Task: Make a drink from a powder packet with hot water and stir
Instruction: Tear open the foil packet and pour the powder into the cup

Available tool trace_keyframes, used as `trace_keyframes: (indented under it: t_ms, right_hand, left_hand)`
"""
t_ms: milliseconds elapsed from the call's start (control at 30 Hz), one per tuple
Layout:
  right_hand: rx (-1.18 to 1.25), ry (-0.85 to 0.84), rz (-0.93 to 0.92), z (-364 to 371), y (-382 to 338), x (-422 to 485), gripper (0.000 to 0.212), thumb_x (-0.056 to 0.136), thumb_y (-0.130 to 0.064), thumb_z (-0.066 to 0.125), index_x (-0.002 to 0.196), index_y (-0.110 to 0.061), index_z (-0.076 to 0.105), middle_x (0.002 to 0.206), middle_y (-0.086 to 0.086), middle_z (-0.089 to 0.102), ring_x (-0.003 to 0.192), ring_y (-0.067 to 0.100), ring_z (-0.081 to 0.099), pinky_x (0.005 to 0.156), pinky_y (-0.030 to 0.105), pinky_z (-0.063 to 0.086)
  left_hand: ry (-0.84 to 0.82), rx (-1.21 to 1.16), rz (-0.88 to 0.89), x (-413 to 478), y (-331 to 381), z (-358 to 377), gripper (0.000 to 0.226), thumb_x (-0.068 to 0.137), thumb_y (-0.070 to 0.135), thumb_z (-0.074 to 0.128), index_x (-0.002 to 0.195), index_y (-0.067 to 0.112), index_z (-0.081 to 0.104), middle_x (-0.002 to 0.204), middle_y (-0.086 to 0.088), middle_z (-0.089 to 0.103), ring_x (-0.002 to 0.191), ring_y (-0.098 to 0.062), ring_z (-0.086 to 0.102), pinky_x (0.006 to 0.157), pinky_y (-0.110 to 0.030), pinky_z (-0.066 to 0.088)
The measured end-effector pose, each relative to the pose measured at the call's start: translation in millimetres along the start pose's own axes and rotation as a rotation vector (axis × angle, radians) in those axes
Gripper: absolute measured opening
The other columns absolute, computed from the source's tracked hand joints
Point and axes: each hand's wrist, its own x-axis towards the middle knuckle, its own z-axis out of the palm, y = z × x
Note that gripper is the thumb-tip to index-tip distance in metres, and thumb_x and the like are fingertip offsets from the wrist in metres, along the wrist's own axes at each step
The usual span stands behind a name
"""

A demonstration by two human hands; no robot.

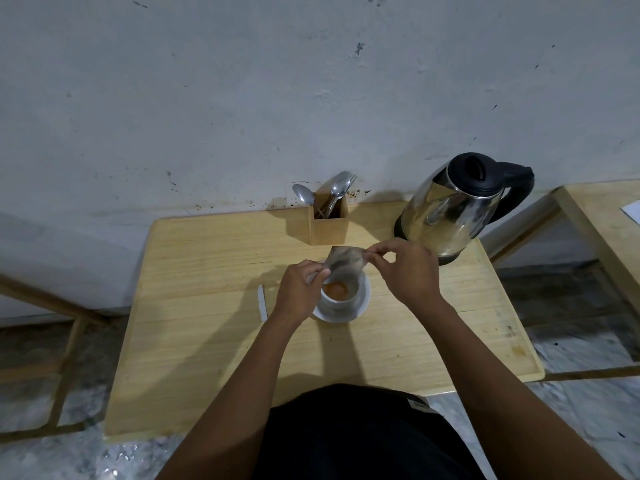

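A pale wooden table (214,327) is standing against a scuffed grey wall (242,98), and a person in a dark top is leaning over its near edge with both bare forearms reaching in. At the back right corner a steel kettle (450,216) with a black lid and handle is sitting upright. To its left, at the back edge, a square wooden holder (329,225) is carrying spoons and a fork (337,188), handles down. Near the middle of the table a white cup (341,299) is resting on a white saucer (332,316), with orange-brown powder (336,289) lying inside the cup. The left hand (299,292) and the right hand (408,271) are each pinching 1 edge of the powder packet (346,266) between closed fingertips, holding it tilted just above the cup's mouth, its lower end dipping toward the rim. Just left of the saucer, a thin white strip (262,303) is lying flat on the wood, too small to identify.
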Motion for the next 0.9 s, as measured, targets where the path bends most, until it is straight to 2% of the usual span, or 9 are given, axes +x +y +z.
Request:
trace_keyframes:
  t_ms: [100, 233, 300, 400, 467, 533, 700, 800, 900]
  right_hand:
    - [-0.001, -0.028, 0.006, -0.5, -0.9, -0.3, 0.005, 0.084, -0.04, 0.072, 0.086, -0.036, 0.075, 0.078, -0.025, 0.064, 0.064, -0.007, 0.05, 0.084, 0.037, 0.048]
    - [-0.011, -0.049, -0.013, -2.1, 0.4, 0.9, 0.008, 0.085, -0.04, 0.07, 0.09, -0.034, 0.075, 0.091, -0.018, 0.071, 0.062, -0.005, 0.05, 0.067, 0.024, 0.04]
    - [-0.027, -0.016, -0.003, -2.9, 2.0, 1.4, 0.008, 0.085, -0.041, 0.07, 0.089, -0.035, 0.075, 0.09, -0.018, 0.07, 0.064, -0.003, 0.049, 0.072, 0.028, 0.043]
    - [-0.002, -0.058, 0.002, -4.4, -0.3, 2.2, 0.01, 0.085, -0.042, 0.071, 0.089, -0.034, 0.075, 0.081, -0.022, 0.066, 0.063, -0.004, 0.05, 0.071, 0.029, 0.044]
    - [-0.014, 0.0, -0.006, -5.5, 1.1, 1.8, 0.009, 0.085, -0.042, 0.07, 0.089, -0.036, 0.075, 0.083, -0.022, 0.066, 0.069, -0.005, 0.053, 0.076, 0.032, 0.045]
    - [0.018, -0.04, -0.002, -7.4, 0.7, 3.3, 0.01, 0.085, -0.042, 0.07, 0.09, -0.035, 0.075, 0.078, -0.024, 0.063, 0.064, -0.008, 0.052, 0.069, 0.027, 0.041]
    - [0.004, -0.058, 0.002, -6.6, 3.2, 4.2, 0.01, 0.086, -0.042, 0.069, 0.09, -0.035, 0.074, 0.085, -0.024, 0.064, 0.065, -0.007, 0.047, 0.075, 0.029, 0.039]
    - [0.012, -0.035, -0.001, -6.9, 3.0, 1.7, 0.01, 0.085, -0.042, 0.07, 0.089, -0.034, 0.075, 0.076, -0.026, 0.062, 0.064, -0.008, 0.05, 0.069, 0.026, 0.041]
    - [0.016, -0.048, 0.002, -6.8, 2.2, 0.6, 0.011, 0.085, -0.041, 0.071, 0.088, -0.032, 0.076, 0.072, -0.027, 0.061, 0.057, -0.01, 0.048, 0.059, 0.019, 0.032]
  left_hand:
    - [0.008, 0.016, 0.017, 0.5, 1.6, -0.7, 0.014, 0.089, 0.01, 0.06, 0.089, 0.004, 0.074, 0.083, 0.001, 0.065, 0.073, -0.009, 0.059, 0.064, -0.008, 0.04]
    - [0.023, 0.042, 0.041, 0.7, 2.5, -0.1, 0.014, 0.089, 0.01, 0.061, 0.087, 0.005, 0.074, 0.082, 0.002, 0.065, 0.075, -0.01, 0.059, 0.064, -0.001, 0.037]
    - [0.021, 0.041, 0.041, 1.1, 2.3, 0.0, 0.014, 0.089, 0.011, 0.061, 0.088, 0.005, 0.074, 0.083, 0.002, 0.065, 0.076, -0.01, 0.059, 0.065, -0.001, 0.037]
    - [0.025, 0.048, 0.043, 0.7, 3.5, 0.1, 0.014, 0.089, 0.012, 0.061, 0.085, 0.006, 0.074, 0.081, 0.002, 0.065, 0.075, -0.011, 0.06, 0.065, -0.003, 0.037]
    - [0.031, 0.039, 0.038, 0.6, 5.3, -0.2, 0.014, 0.089, 0.012, 0.061, 0.083, 0.006, 0.073, 0.079, 0.002, 0.064, 0.071, -0.007, 0.058, 0.064, -0.003, 0.036]
    - [0.042, 0.052, 0.045, 0.8, 8.2, -0.4, 0.015, 0.089, 0.012, 0.061, 0.082, 0.006, 0.073, 0.077, 0.003, 0.063, 0.069, -0.004, 0.056, 0.063, -0.001, 0.034]
    - [0.042, 0.065, 0.067, 1.5, 6.7, -1.8, 0.014, 0.088, 0.011, 0.062, 0.083, 0.005, 0.073, 0.08, -0.002, 0.068, 0.071, -0.008, 0.057, 0.065, -0.002, 0.036]
    - [0.044, 0.071, 0.06, 0.7, 5.9, -1.9, 0.014, 0.088, 0.013, 0.062, 0.084, 0.006, 0.073, 0.078, 0.003, 0.064, 0.073, -0.01, 0.058, 0.065, -0.008, 0.037]
    - [0.05, 0.071, 0.063, 1.0, 4.1, -1.9, 0.014, 0.088, 0.013, 0.062, 0.086, 0.006, 0.074, 0.082, -0.001, 0.069, 0.076, -0.012, 0.06, 0.069, -0.019, 0.04]
